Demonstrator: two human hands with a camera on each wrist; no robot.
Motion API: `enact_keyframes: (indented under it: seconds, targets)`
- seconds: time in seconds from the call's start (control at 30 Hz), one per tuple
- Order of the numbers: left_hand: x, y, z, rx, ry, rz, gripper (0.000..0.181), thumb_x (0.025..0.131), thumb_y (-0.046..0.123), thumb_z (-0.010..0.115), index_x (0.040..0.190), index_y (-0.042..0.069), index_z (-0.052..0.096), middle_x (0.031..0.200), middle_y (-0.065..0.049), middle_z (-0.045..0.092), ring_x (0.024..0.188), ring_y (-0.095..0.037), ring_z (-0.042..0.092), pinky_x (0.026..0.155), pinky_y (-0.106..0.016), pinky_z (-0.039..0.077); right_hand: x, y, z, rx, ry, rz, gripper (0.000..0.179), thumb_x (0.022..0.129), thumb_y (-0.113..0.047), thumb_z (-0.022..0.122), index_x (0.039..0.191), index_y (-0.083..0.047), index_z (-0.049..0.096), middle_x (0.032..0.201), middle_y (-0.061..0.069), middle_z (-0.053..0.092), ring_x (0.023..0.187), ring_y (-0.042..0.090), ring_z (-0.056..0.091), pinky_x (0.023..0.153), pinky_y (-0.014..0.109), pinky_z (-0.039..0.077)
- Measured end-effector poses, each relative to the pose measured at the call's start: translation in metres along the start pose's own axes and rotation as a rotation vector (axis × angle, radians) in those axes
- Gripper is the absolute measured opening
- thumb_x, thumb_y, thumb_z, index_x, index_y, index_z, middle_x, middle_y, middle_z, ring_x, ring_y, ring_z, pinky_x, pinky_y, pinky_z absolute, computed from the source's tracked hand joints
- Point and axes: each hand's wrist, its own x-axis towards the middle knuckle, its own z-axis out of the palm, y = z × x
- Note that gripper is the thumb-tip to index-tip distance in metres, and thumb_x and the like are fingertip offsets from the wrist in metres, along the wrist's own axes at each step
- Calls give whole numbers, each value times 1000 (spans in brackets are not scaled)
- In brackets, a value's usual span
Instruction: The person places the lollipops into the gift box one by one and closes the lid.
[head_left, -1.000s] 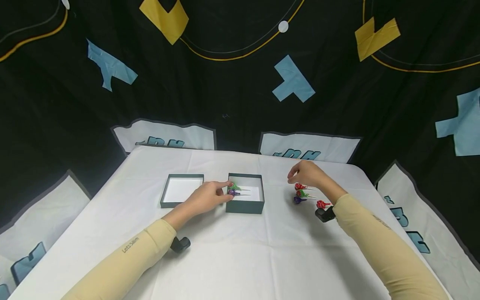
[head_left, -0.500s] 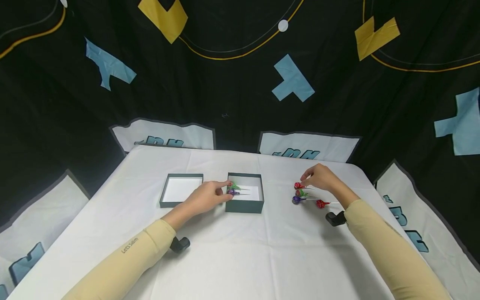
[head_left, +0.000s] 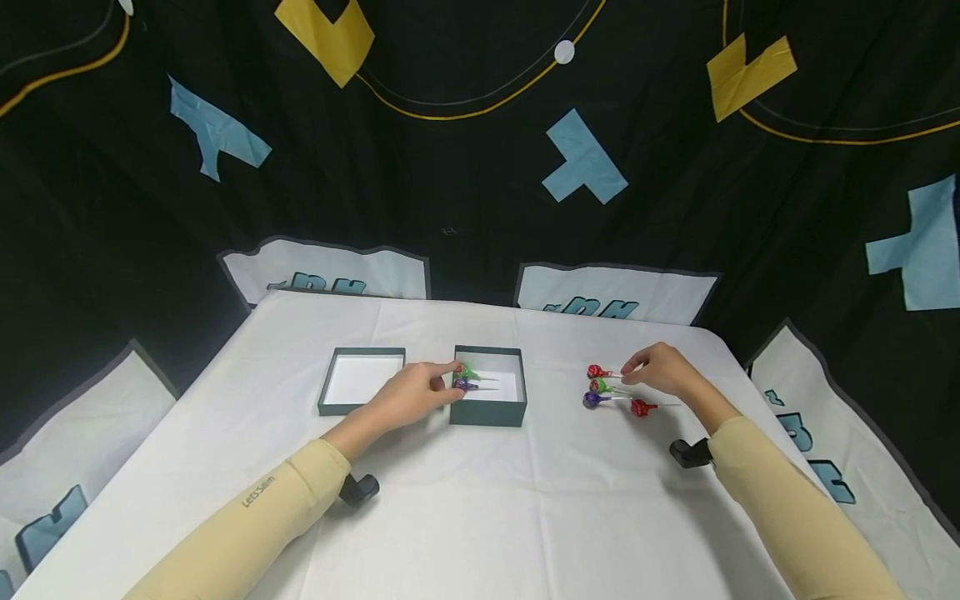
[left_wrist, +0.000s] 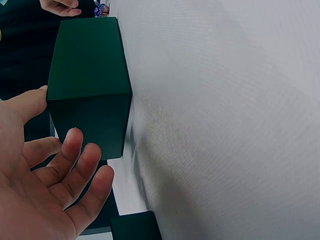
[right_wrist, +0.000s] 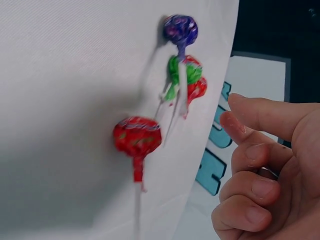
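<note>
My left hand [head_left: 408,393] is at the left wall of the dark green box [head_left: 489,414], its fingers loosely bent. In the left wrist view, one fingertip of the left hand [left_wrist: 45,180] meets the box edge [left_wrist: 90,60]. Inside the box lie a green-and-red lollipop [head_left: 467,372] and a purple lollipop [head_left: 463,385]. Loosely curled and holding nothing visible, my right hand [head_left: 658,369] is over the stick end of a red lollipop [head_left: 596,371]. Beside that lie a green-and-red lollipop [head_left: 598,386], a purple lollipop [right_wrist: 181,31] and another red lollipop [right_wrist: 137,136].
The shallow green lid [head_left: 367,379], white inside, lies left of the box, partly behind the left hand. A white cloth [head_left: 480,517] covers the table. A dark curtain [head_left: 450,183] with taped pieces hangs behind the far edge.
My right hand has moved right and toward me, from above the heads of the lollipops to their stick ends. The left hand stays at the box. The lollipops on the table look almost unmoved.
</note>
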Motion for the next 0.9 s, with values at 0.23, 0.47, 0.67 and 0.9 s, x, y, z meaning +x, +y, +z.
enact_keyframes:
  seconds: [0.23, 0.47, 0.67, 0.9]
  targets:
    - [0, -1, 0, -1, 5, 9, 63, 92, 41, 71, 147, 14, 54, 81, 1, 62, 60, -12, 48, 53, -28, 38, -8, 14, -2, 3, -2, 28, 26, 93, -22, 71, 109, -2, 74, 118, 21, 67, 105, 33, 55, 90, 51, 47]
    - [0, -1, 0, -21, 5, 9, 64, 92, 40, 72, 147, 12, 54, 80, 1, 62, 59, -12, 47, 53, -29, 37, -12, 29, -2, -3, -6, 53, 24, 92, -22, 72, 106, -3, 75, 115, 19, 68, 103, 32, 54, 85, 46, 46]
    - [0, -2, -1, -22, 10, 7, 64, 92, 41, 72, 147, 12, 54, 80, 1, 62, 58, -12, 47, 53, -29, 38, -17, 39, -2, 13, -5, 65, 23, 91, -21, 73, 105, -3, 76, 113, 18, 69, 104, 32, 54, 86, 48, 45]
    - [1, -2, 1, -32, 5, 8, 64, 92, 41, 72, 146, 13, 54, 80, 1, 62, 58, -12, 47, 53, -29, 37, -21, 51, 2, 17, -13, 76, 22, 90, -22, 73, 102, -3, 76, 108, 15, 69, 101, 29, 54, 85, 45, 45]
